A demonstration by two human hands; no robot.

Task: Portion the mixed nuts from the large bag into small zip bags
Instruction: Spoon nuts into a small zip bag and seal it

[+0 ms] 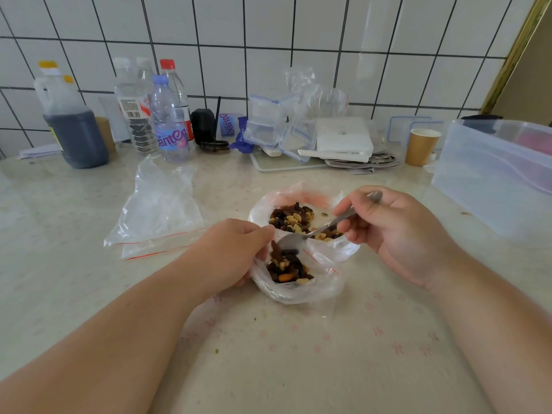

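Note:
The large clear bag (263, 209) lies open in the middle of the table, with mixed nuts (291, 219) inside. Just in front of it a small zip bag (322, 282) with a red seal line is held open; it holds some nuts (286, 268). My left hand (231, 249) grips the small bag's left rim. My right hand (394, 234) holds a metal spoon (291, 242) by its handle, and the spoon's bowl is tipped over the small bag's mouth.
Several empty zip bags (161, 210) lie flat to the left. Along the tiled wall stand a dark jug (74, 135), water bottles (170, 124), clear lidded boxes (268, 124) and a paper cup (421, 146). A big translucent tub (490, 174) sits at right.

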